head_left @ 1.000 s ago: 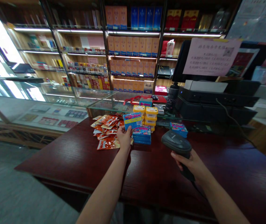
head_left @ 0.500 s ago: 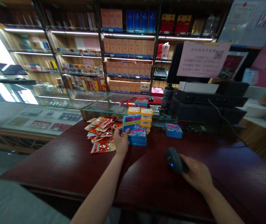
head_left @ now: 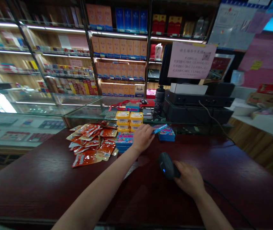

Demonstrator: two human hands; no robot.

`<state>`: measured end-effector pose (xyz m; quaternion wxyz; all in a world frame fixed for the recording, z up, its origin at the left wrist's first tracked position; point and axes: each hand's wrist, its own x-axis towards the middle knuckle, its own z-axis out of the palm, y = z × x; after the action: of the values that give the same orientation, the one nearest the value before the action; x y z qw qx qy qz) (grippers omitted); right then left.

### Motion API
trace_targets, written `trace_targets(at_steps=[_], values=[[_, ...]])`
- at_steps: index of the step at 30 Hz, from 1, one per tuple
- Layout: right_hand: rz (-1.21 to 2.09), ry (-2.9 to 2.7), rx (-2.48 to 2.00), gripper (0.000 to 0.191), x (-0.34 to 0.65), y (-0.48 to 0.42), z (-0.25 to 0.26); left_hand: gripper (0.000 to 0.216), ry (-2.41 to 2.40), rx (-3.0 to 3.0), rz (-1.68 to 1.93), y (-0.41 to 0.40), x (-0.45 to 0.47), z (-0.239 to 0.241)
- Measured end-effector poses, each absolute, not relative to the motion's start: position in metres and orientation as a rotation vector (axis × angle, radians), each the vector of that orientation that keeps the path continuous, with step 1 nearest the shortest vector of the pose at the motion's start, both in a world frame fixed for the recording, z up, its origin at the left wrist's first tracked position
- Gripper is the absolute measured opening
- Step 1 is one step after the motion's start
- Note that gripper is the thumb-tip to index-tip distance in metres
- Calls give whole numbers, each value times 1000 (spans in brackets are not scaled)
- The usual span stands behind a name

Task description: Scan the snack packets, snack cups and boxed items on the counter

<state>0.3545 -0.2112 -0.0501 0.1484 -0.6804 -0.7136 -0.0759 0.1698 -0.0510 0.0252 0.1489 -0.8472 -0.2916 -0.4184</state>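
Observation:
My left hand (head_left: 143,137) is closed on a flat blue packet (head_left: 159,128), held just above a small stack of the same blue packets (head_left: 167,134) on the dark red wooden counter (head_left: 55,179). My right hand (head_left: 189,179) grips a black barcode scanner (head_left: 165,165) that rests low on the counter, its blue light showing. Left of my left hand sit another stack of blue packets (head_left: 124,140), yellow tubs (head_left: 129,120) stacked behind it, and a spread of orange-red snack sachets (head_left: 90,140).
A black cash register (head_left: 196,105) with a paper notice (head_left: 192,60) stands behind the counter on the right, its cable trailing across. A glass display case (head_left: 42,105) runs to the left. Shelves of boxed goods (head_left: 119,57) fill the back wall.
My left hand has carried the blue packet from above the left stack over to the right stack. My right hand lowered the scanner onto the counter. The view has shifted right.

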Motion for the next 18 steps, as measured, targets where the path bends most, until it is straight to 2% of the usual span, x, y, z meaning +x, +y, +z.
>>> trace_targets(at_steps=[4,8,12,16,18], values=[[-147,-2005,-1998,33,357,-209,-47,17,-674,-2523,-768,-31,206,18],[-101,-1976,-1993,29,357,-209,-43,20,-648,-2577,-613,-12,235,4],[-86,-1974,-1991,26,357,-208,-41,15,-782,-2710,-662,2,253,-6],[-78,-1971,-2004,26,357,-207,-42,34,-908,-2895,-867,10,256,-18],[-73,-1969,-2004,26,358,-206,-43,39,-1122,-2839,-1061,11,253,-24]])
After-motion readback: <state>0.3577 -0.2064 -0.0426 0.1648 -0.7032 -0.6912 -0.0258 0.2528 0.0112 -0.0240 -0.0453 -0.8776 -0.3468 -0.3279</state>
